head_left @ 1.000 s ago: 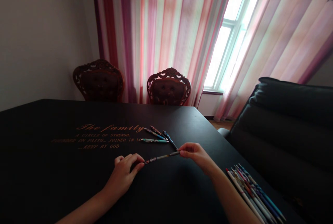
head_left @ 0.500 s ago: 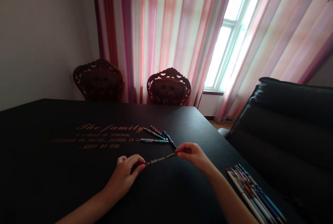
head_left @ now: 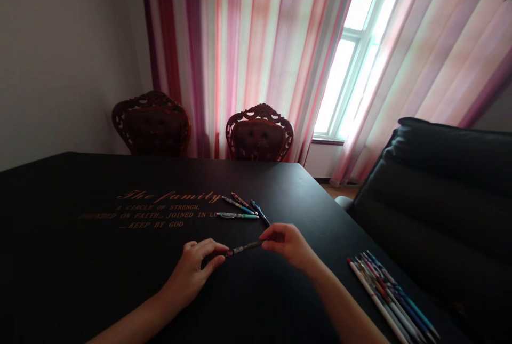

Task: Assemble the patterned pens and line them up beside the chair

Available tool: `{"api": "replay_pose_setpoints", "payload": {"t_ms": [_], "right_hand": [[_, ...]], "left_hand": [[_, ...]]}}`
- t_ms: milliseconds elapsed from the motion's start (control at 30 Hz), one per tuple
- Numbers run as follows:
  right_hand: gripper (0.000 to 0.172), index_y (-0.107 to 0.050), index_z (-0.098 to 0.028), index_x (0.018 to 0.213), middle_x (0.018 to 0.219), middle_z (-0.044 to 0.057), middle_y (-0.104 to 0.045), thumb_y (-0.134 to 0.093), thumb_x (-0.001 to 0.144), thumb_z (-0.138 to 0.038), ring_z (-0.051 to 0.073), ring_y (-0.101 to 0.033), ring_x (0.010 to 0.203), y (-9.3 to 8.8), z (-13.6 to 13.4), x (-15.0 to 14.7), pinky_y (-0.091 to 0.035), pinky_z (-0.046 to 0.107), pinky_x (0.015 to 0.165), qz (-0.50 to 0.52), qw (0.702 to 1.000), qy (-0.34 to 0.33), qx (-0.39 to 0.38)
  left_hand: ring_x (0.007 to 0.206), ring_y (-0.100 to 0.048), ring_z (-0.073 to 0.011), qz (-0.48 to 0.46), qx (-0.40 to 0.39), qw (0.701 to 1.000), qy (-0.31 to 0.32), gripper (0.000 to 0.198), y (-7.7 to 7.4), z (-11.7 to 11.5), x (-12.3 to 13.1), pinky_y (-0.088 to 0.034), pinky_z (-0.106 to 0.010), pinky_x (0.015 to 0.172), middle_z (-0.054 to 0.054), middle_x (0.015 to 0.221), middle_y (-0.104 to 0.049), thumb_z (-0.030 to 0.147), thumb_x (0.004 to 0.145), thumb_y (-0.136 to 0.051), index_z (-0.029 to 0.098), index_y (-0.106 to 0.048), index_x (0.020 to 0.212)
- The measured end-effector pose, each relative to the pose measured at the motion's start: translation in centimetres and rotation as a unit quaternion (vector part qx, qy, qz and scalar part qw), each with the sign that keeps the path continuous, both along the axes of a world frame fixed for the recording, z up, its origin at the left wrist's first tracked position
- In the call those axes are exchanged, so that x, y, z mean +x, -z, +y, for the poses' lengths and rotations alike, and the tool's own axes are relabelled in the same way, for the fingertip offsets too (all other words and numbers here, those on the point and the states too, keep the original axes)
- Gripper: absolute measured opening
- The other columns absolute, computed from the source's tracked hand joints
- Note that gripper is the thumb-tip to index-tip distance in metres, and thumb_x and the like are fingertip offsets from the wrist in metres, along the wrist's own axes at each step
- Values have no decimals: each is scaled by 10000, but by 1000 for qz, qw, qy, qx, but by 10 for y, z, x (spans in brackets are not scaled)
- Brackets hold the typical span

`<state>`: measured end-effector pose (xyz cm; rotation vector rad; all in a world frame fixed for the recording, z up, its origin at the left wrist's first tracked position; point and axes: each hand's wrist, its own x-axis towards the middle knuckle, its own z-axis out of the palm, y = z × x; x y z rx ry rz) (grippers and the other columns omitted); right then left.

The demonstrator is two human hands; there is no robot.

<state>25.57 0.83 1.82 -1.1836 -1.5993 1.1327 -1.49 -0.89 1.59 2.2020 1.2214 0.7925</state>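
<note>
A dark patterned pen is stretched between my two hands, low over the black table. My left hand pinches its left end between thumb and fingers. At the other end, my right hand grips it with thumb and fingertips. Just beyond the hands lie several loose pens: a teal and white pen, a blue patterned pen partly behind my right hand, a blue and orange pen and a dark reddish pen.
A row of several pens lies at the table's right side, beside my right forearm. A black leather chair stands along the right edge. Two carved chairs stand behind the far edge, before a striped curtain. Gold lettering marks the tabletop.
My right hand has shifted left and slightly down along the pen, closer to my left hand, so less of the pen shows between them. My left hand has barely moved.
</note>
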Motion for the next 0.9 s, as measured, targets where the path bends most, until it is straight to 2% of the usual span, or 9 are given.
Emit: {"api": "replay_pose_setpoints", "payload": {"t_ms": [167, 300, 400, 467, 567, 633, 767, 833, 900], "right_hand": [[306, -697, -169, 750, 665, 26, -683, -700, 737, -474, 163, -603, 616, 2, -2, -6, -447, 268, 601, -38, 999, 5, 1], [472, -635, -176, 600, 481, -8, -574, -543, 840, -572, 113, -494, 449, 7, -3, -13, -372, 239, 495, -128, 991, 28, -2], [612, -569, -185, 501, 405, -20, -483, -406, 891, -627, 103, -448, 402, 7, -5, -17, -360, 240, 487, -153, 988, 27, -15], [569, -604, -184, 583, 475, -13, -535, -418, 891, -624, 113, -483, 457, 5, -7, -18, -374, 240, 515, -137, 990, 11, 6], [384, -637, -196, 825, 663, -10, -620, -625, 792, -579, 128, -519, 574, 2, -8, -17, -379, 230, 540, -90, 995, -11, 50], [381, -632, -192, 805, 668, -7, -616, -650, 775, -571, 127, -512, 577, 3, -9, -17, -369, 229, 533, -87, 995, -14, 52], [605, -608, -174, 598, 506, 1, -550, -362, 914, -628, 122, -504, 492, 5, -10, -19, -380, 242, 536, -120, 992, -28, 13], [556, -633, -178, 682, 538, -3, -573, -397, 902, -630, 126, -516, 512, 4, -10, -19, -385, 239, 540, -112, 993, -35, 21], [424, -639, -189, 820, 642, -6, -619, -553, 838, -604, 132, -527, 571, 2, -11, -19, -382, 231, 546, -96, 994, -32, 52]], "left_hand": [[944, -647, -239, -4, 14, 1000, -5, 196, -2, 1, 0, -364, -394, 888, -3, 999, -740, 364, 920, -526, 310, -703, 985], [924, -655, -239, 0, 32, 999, -14, 182, 1, 1, 0, -357, -396, 875, 8, 983, -743, 361, 916, -538, 319, -708, 965], [937, -656, -239, -2, 36, 999, -19, 182, 2, 2, -1, -358, -393, 871, 10, 983, -742, 363, 919, -534, 317, -705, 963], [944, -656, -241, -5, 33, 999, -19, 190, 1, 2, -2, -359, -395, 876, 7, 988, -742, 374, 922, -529, 314, -704, 967], [949, -655, -245, -13, 31, 999, -24, 207, -1, 2, -2, -363, -404, 887, 0, 991, -741, 396, 926, -520, 308, -702, 969], [948, -656, -247, -14, 33, 999, -28, 209, -1, 2, -3, -368, -407, 888, -1, 989, -741, 398, 926, -519, 308, -703, 969], [936, -657, -247, -12, 44, 999, -29, 201, 1, 2, -2, -385, -399, 875, -4, 980, -746, 392, 913, -537, 310, -712, 966], [936, -656, -250, -13, 44, 998, -30, 213, 1, 3, -2, -387, -404, 873, -11, 984, -747, 405, 914, -531, 307, -712, 970], [949, -653, -254, -14, 41, 999, -31, 227, 1, 3, -2, -382, -413, 877, -18, 995, -746, 416, 921, -517, 305, -707, 978]]}}
